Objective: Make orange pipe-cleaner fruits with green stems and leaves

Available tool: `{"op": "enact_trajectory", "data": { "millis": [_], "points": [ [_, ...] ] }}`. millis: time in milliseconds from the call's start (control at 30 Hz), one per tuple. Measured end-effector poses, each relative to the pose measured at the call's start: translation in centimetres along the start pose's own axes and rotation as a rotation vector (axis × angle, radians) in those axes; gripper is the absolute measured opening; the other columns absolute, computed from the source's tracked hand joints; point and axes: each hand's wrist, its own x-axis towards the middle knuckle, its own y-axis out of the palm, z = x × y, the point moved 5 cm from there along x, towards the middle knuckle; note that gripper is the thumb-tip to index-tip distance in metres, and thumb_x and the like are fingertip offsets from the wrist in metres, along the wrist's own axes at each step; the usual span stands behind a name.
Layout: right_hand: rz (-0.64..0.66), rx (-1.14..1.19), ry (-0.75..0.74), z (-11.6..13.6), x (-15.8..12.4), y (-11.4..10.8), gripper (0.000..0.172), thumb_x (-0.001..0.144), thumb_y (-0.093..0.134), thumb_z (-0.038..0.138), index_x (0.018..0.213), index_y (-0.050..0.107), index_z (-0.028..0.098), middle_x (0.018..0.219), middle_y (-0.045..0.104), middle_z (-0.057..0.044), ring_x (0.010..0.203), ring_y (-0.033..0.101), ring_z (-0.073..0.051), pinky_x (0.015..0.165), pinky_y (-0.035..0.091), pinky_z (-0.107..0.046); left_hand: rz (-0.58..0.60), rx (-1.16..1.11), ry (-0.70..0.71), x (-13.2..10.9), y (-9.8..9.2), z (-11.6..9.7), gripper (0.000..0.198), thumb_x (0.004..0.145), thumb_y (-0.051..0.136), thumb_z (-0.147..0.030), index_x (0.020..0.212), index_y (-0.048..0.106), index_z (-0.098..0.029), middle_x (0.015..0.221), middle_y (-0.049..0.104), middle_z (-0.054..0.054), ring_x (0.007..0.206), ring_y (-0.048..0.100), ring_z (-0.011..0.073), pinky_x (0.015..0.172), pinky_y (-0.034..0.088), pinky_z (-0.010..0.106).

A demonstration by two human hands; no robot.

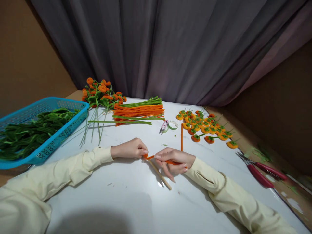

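My left hand [130, 148] is closed in a pinch at the upper end of a thin wooden stick [160, 176], which slants down to the right over the white table. At that end an orange pipe cleaner [150, 157] appears bent around the stick, though the fingers partly hide it. From there the pipe cleaner runs into my right hand [175, 158], closed on it between thumb and fingers, and along the palm. Just beyond the right hand, a single orange pipe cleaner lies straight up the table.
Orange and green pipe cleaners [138, 111] lie beyond my hands, near snips [164, 126] and a tape roll [173, 125]. A blue basket [84, 107] of green leaves and orange flowers [102, 88] are left. Yellow-orange flower heads [207, 125] and red-handled pliers [259, 175] lie right.
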Motion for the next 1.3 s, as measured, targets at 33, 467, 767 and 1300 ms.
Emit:
{"op": "enact_trajectory", "data": {
  "millis": [33, 467, 767, 1300],
  "points": [
    [-0.015, 0.001, -0.017, 0.0, 0.0, -0.2, 0.028, 0.092, 0.042, 0.030, 0.074, 0.053, 0.011, 0.052, 0.066, -0.008, 0.017, 0.021, -0.003, 0.017, 0.020, -0.013, 0.054, -0.061, -0.024, -0.1, 0.4, 0.1, 0.035, 0.080, 0.048, -0.036, 0.053, 0.048, -0.014, 0.043, 0.033, -0.006, 0.042, 0.025, 0.0059, 0.043, 0.021, 0.020],
    [-0.319, -0.089, -0.295, 0.9, 0.6, -2.2, 0.025, 0.085, 0.052, 0.035, 0.073, 0.051, 0.013, 0.041, 0.060, 0.001, 0.017, 0.021, -0.002, 0.020, 0.020, -0.012, 0.128, -0.832, -0.055, 0.5, 0.6, 1.4, 0.031, 0.079, 0.061, -0.038, 0.070, 0.055, -0.009, 0.046, 0.024, -0.010, 0.038, 0.013, 0.0015, 0.036, 0.008, 0.016],
    [-0.402, -0.235, -0.282, 0.3, 1.0, -0.9, 0.031, 0.088, 0.044, 0.045, 0.079, 0.050, 0.016, 0.044, 0.062, 0.000, 0.019, 0.020, -0.003, 0.021, 0.015, -0.014, -0.254, -0.773, 0.052, 0.4, 0.7, 0.9, 0.031, 0.085, 0.052, -0.041, 0.070, 0.045, -0.014, 0.051, 0.028, -0.009, 0.040, 0.021, 0.0029, 0.039, 0.015, 0.016],
    [-0.463, -0.300, -0.221, 0.5, 1.0, 0.2, 0.026, 0.087, 0.046, 0.034, 0.074, 0.055, 0.014, 0.042, 0.060, 0.000, 0.020, 0.020, -0.004, 0.022, 0.012, -0.017, -0.475, 0.406, 0.589, -1.9, 1.3, -1.5, 0.036, 0.087, 0.033, -0.010, 0.116, 0.052, -0.017, 0.084, 0.063, 0.005, 0.069, 0.057, 0.0124, 0.063, 0.045, 0.020]
  ]
}}
